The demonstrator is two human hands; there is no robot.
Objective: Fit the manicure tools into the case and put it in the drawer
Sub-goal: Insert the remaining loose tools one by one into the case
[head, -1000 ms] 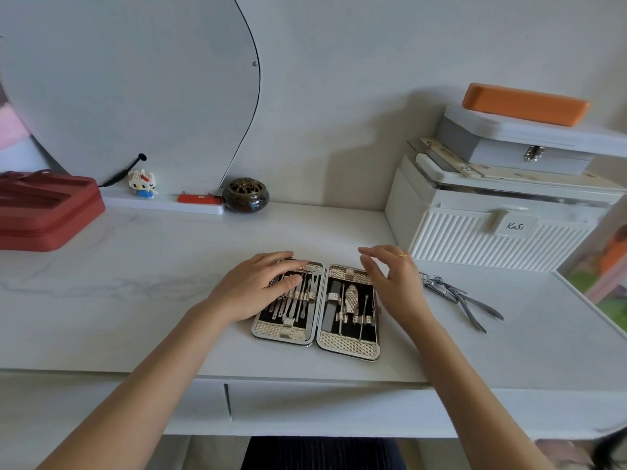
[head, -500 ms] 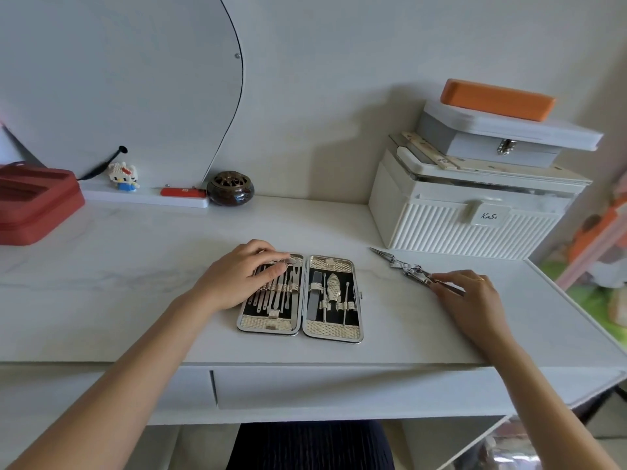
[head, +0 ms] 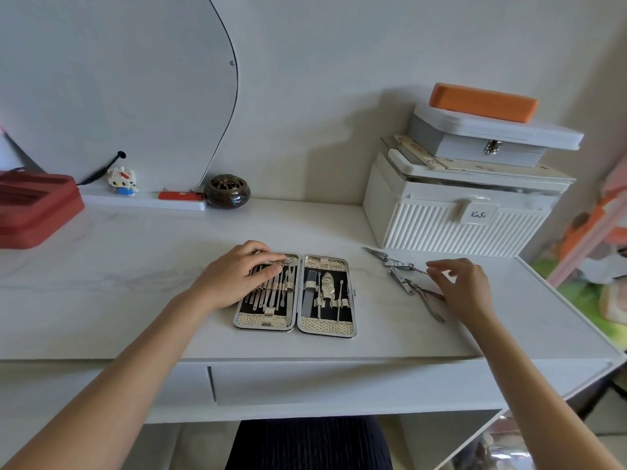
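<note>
On the desk point(head: 135, 276), my left hand point(head: 237, 276) presses flat on the open manicure case point(head: 295, 295), long axis twelve-to-six; right hand point(head: 464, 286), loosely spread, hovers over loose clippers point(head: 402, 276) at three o'clock.

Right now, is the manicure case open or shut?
Open: the manicure case lies flat on the desk, both halves showing tools.

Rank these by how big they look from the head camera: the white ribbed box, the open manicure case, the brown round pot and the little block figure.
Largest to smallest:
1. white ribbed box
2. open manicure case
3. brown round pot
4. block figure
The pot and figure stand farther back, so their true sizes are less sure.
</note>
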